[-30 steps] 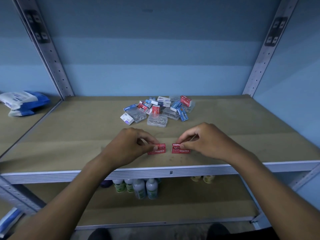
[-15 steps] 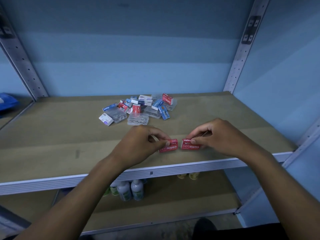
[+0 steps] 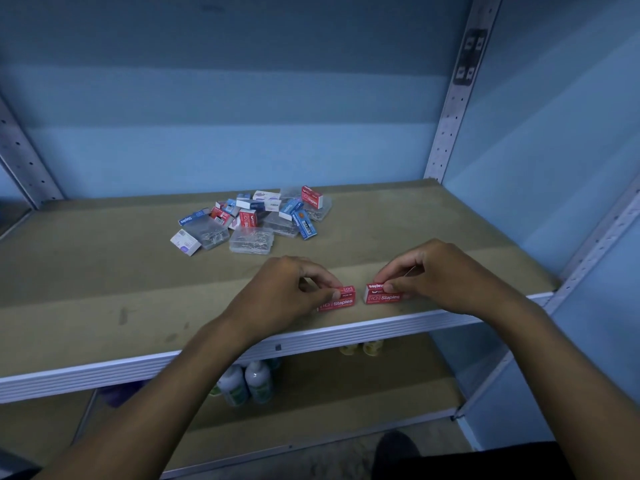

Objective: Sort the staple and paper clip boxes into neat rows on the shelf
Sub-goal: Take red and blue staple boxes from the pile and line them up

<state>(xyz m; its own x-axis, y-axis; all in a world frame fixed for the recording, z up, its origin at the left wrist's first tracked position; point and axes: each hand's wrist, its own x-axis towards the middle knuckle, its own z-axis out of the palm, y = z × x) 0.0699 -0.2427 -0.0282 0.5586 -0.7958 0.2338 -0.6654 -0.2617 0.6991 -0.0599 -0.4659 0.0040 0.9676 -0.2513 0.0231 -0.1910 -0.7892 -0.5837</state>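
Observation:
Two red staple boxes lie side by side near the front edge of the brown shelf (image 3: pixel 104 271). My left hand (image 3: pixel 284 289) pinches the left red box (image 3: pixel 341 301) with thumb and fingers. My right hand (image 3: pixel 440 271) pinches the right red box (image 3: pixel 379 295). A small gap separates the two boxes. Farther back on the shelf sits a jumbled heap (image 3: pixel 252 216) of red, blue and white staple boxes mixed with clear paper clip boxes.
A metal upright (image 3: pixel 450 123) stands at the shelf's back right corner, another upright (image 3: pixel 24 161) at the left. A lower shelf holds white bottles (image 3: pixel 246 382) and small jars (image 3: pixel 360 348). Blue walls close in behind and to the right.
The view has shifted, so the shelf scene sits farther left in frame. Both hands still pinch their red boxes near the front edge, and the gap between the boxes has widened slightly.

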